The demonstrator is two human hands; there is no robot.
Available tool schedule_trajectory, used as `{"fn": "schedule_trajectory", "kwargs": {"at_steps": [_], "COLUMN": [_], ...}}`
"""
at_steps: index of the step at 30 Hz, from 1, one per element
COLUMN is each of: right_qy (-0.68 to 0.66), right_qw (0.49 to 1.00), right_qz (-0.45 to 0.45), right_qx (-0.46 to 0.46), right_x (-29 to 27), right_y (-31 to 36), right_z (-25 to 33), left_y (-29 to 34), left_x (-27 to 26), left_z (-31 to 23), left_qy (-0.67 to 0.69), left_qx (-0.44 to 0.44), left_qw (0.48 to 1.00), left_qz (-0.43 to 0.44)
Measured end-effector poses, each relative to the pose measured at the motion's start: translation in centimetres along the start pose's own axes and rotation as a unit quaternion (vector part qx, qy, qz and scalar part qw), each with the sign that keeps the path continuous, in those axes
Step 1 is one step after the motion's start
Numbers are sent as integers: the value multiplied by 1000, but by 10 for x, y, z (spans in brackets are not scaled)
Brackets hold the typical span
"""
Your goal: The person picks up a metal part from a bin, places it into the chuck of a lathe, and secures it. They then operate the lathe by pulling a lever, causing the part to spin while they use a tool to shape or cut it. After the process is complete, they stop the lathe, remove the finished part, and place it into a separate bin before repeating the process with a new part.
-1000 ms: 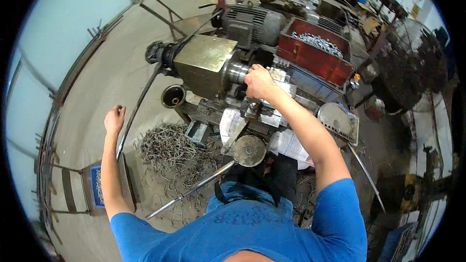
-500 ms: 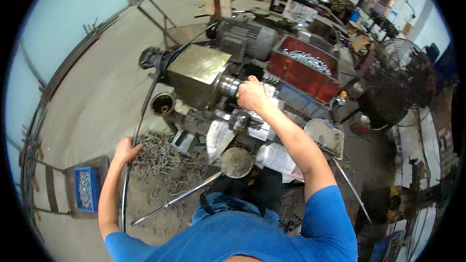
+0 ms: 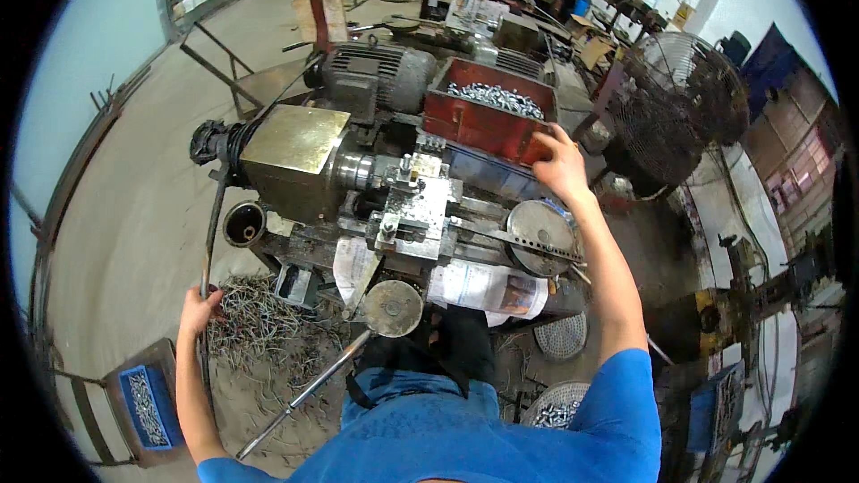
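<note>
My left hand (image 3: 199,310) is closed round a long dark lever (image 3: 211,228) that runs up to the left end of a small lathe. My right hand (image 3: 562,166) is by the right front corner of a red metal bin (image 3: 474,125), fingers apart, with nothing visible in it. Small shiny metal parts (image 3: 497,98) fill the bin. Left of that hand lies the lathe, with a boxy headstock (image 3: 295,156), a bright round chuck (image 3: 356,170) and a tool slide (image 3: 419,210) carrying bolted clamps.
A blue crate (image 3: 492,172) sits under the red bin. Metal shavings (image 3: 259,317) litter the floor at left, near a blue tray of parts (image 3: 148,407). A round stool-like disc (image 3: 394,308) stands before me, and a large caged fan (image 3: 667,116) at right.
My right hand has left the chuck and moved right to the red bin's corner. My left hand stays on the lever, a little lower in view. The view has swung to the right.
</note>
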State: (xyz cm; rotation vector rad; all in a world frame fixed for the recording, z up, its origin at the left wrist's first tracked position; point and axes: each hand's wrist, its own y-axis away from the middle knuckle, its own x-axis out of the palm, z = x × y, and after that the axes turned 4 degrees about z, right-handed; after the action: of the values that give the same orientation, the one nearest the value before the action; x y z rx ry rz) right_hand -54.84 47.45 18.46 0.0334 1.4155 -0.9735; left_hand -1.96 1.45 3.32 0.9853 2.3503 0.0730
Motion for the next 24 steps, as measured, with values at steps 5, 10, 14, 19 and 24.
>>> {"fn": "schedule_trajectory", "kwargs": {"at_steps": [5,10,14,19,24], "right_qy": [47,103,68,92,103], "right_qw": [974,931,897,770,780], "right_qz": [52,86,153,298,312], "right_qx": [216,340,408,557,533], "right_x": [-49,-94,-88,-45,-14], "right_y": [140,330,471,573,596], "right_z": [-67,-95,-72,-32,-36], "left_y": [-24,-49,-63,-65,-59], "left_x": [-23,-33,-42,-42,-29], "left_z": [15,44,54,51,48], "left_qy": [15,132,133,143,156], "left_qx": [-21,-23,-44,-52,-61], "left_qw": [995,989,984,981,980], "left_qz": [93,65,106,121,111]}}
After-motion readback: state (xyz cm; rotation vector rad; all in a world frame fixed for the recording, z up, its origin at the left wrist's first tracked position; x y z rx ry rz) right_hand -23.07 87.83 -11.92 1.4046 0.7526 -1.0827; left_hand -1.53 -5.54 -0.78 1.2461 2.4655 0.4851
